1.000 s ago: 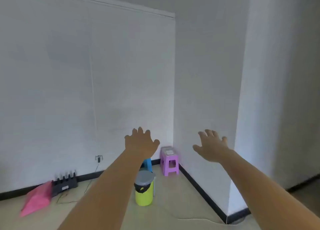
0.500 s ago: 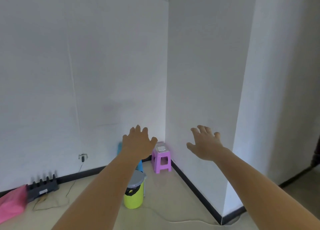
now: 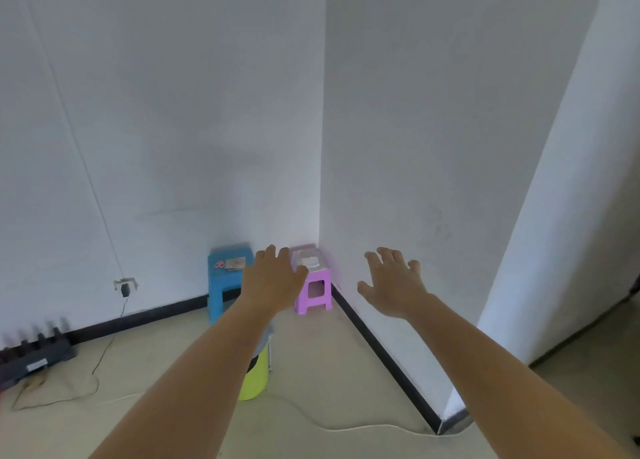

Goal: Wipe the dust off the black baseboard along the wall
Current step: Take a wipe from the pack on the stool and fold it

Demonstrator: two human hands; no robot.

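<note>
The black baseboard point(image 3: 388, 358) runs along the foot of the white walls, from the left wall into the corner and then toward me along the right wall. Both my arms are stretched out in front of me at mid height. My left hand point(image 3: 273, 278) is held up with fingers straight and spread, holding nothing. My right hand point(image 3: 393, 282) is the same, palm down, empty. Neither hand touches the baseboard or any cloth.
A blue stool point(image 3: 227, 278) and a purple stool point(image 3: 313, 285) stand in the corner. A yellow-green bin with a grey lid point(image 3: 256, 375) sits under my left forearm. A black rack point(image 3: 31, 354), a wall plug point(image 3: 124, 287) and cords point(image 3: 363, 427) lie on the floor.
The view has swung left to right and tilted down, bringing the corner and stools closer. Both hands stay spread and empty in front of me.
</note>
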